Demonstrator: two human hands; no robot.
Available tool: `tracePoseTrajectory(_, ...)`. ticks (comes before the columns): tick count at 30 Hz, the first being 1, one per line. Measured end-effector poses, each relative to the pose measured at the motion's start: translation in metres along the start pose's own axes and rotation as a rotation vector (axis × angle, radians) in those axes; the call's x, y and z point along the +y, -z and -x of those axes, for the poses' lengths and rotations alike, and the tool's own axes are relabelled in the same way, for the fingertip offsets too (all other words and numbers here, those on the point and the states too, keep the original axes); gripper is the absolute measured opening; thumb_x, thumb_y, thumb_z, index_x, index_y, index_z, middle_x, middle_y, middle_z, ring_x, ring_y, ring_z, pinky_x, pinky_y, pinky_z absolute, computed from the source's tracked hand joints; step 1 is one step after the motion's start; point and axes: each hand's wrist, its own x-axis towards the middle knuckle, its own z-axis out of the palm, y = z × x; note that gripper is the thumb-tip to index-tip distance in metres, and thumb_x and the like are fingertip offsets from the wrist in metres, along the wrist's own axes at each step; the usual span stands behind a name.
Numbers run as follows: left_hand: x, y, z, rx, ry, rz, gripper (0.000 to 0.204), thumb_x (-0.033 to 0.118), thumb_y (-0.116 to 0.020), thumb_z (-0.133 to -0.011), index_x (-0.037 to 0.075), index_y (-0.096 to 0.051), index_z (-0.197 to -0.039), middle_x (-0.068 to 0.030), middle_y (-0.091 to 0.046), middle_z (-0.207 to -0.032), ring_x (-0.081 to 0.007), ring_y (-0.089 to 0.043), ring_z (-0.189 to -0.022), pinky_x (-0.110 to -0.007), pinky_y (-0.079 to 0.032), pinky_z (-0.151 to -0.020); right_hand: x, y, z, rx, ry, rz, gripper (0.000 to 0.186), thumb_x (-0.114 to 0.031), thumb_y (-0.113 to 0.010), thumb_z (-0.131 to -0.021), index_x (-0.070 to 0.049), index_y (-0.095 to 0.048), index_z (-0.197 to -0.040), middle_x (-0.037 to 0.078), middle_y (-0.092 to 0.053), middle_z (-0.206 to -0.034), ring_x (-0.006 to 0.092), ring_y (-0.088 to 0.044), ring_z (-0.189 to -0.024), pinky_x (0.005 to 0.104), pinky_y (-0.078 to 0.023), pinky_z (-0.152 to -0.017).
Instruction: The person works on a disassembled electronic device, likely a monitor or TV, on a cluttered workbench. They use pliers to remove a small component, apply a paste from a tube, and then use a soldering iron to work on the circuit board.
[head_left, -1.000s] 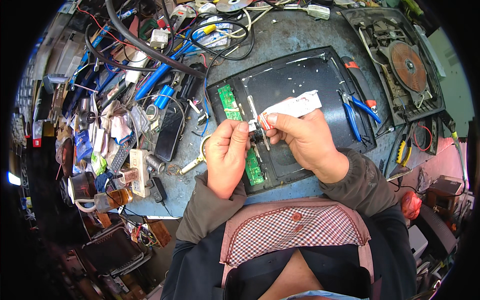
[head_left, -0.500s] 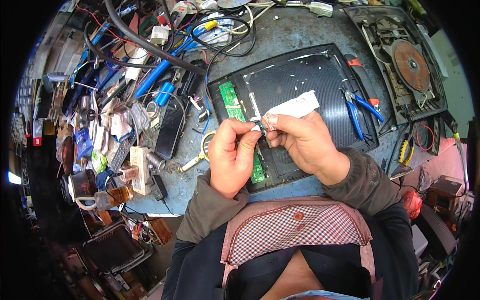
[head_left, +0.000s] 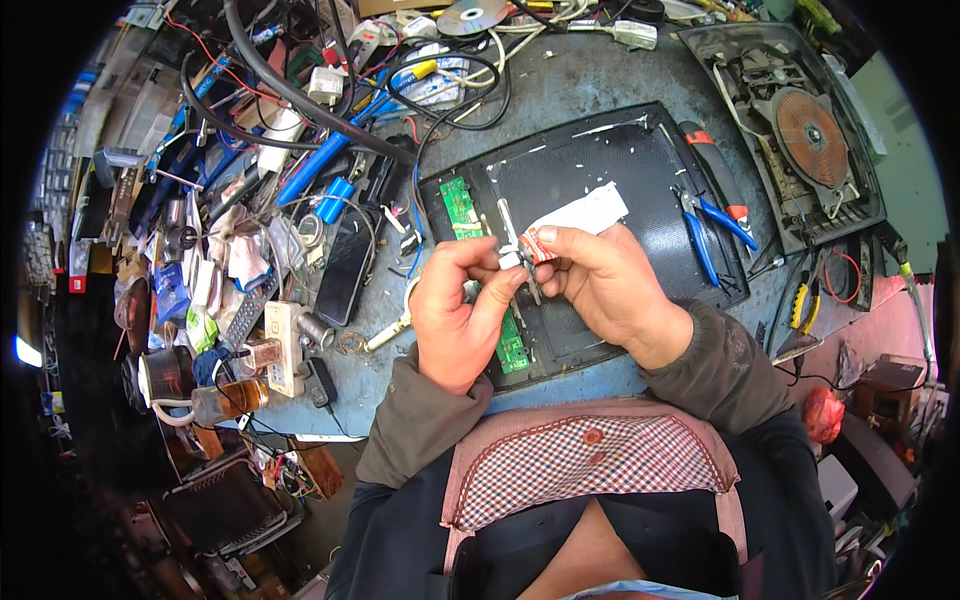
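Observation:
My right hand (head_left: 622,292) is closed around a flattened white tube (head_left: 582,213) with a red-and-white printed end. The tube's crumpled end points away to the upper right. My left hand (head_left: 452,322) is closed at thumb and forefinger on a small white piece (head_left: 509,260), probably a cap, beside the tube's red end. Fingers partly hide where the two meet. Both hands are over a black panel (head_left: 580,325), on which a long green circuit board (head_left: 512,345) lies at the left. A thin metal rod (head_left: 505,215) shows just beyond my fingers.
Blue-handled cutters (head_left: 703,240) and a black-and-orange tool (head_left: 716,170) lie on the panel's right side. An opened cooker with a copper coil (head_left: 812,140) stands at the far right. A magnifier's handle (head_left: 388,333), power strip (head_left: 285,350), phone (head_left: 345,275) and tangled cables crowd the left.
My left fingers have loosened and shifted slightly, so more of the small white piece shows. The tube has tilted a little in my right hand. The whole view has shifted slightly.

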Motion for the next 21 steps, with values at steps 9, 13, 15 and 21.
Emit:
tracePoseTrajectory(9,0.013,0.019,0.02,-0.07,0.309,0.327,0.018,0.017,-0.072,-0.117,0.002,-0.074,-0.127,-0.0004,-0.071,-0.103,-0.0074,-0.064,-0.085,-0.025,-0.054,-0.079,-0.004,-0.017,0.014,0.044,0.785,0.791,0.025,0.001,-0.08,-0.098,-0.002,-0.081,-0.123,0.011,-0.07,-0.119,0.0207,-0.072,-0.099,0.0358,-0.059,-0.087)
tracePoseTrajectory(13,0.037,0.019,0.019,-0.321,0.429,0.551,0.026,0.026,-0.069,-0.119,0.002,-0.074,-0.129,-0.0023,-0.075,-0.101,-0.0074,-0.068,-0.079,-0.027,-0.057,-0.071,-0.008,-0.01,0.019,0.014,1.316,1.389,0.055,-0.003,-0.091,-0.071,-0.01,-0.088,-0.125,0.007,-0.062,-0.104,0.0268,-0.067,-0.089,0.0387,-0.054,-0.073)
tracePoseTrajectory(15,0.046,0.017,0.019,-0.358,0.487,0.586,0.026,0.027,-0.074,-0.116,0.002,-0.073,-0.124,-0.0016,-0.076,-0.097,-0.0078,-0.069,-0.078,-0.026,-0.057,-0.07,-0.015,-0.016,0.022,-0.096,1.41,1.49,0.06,-0.01,-0.088,-0.066,-0.013,-0.088,-0.126,0.003,-0.059,-0.093,0.0261,-0.061,-0.079,0.0417,-0.046,-0.067)
tracePoseTrajectory(21,0.058,0.02,0.021,-0.229,0.613,0.431,0.019,0.021,-0.082,-0.11,0.005,-0.075,-0.117,0.0008,-0.077,-0.093,-0.0075,-0.071,-0.071,-0.024,-0.055,-0.061,-0.009,-0.016,0.021,-0.181,1.442,1.409,0.061,0.003,-0.086,-0.073,-0.012,-0.083,-0.133,0.006,-0.064,-0.093,0.0275,-0.064,-0.079,0.0427,-0.049,-0.069)
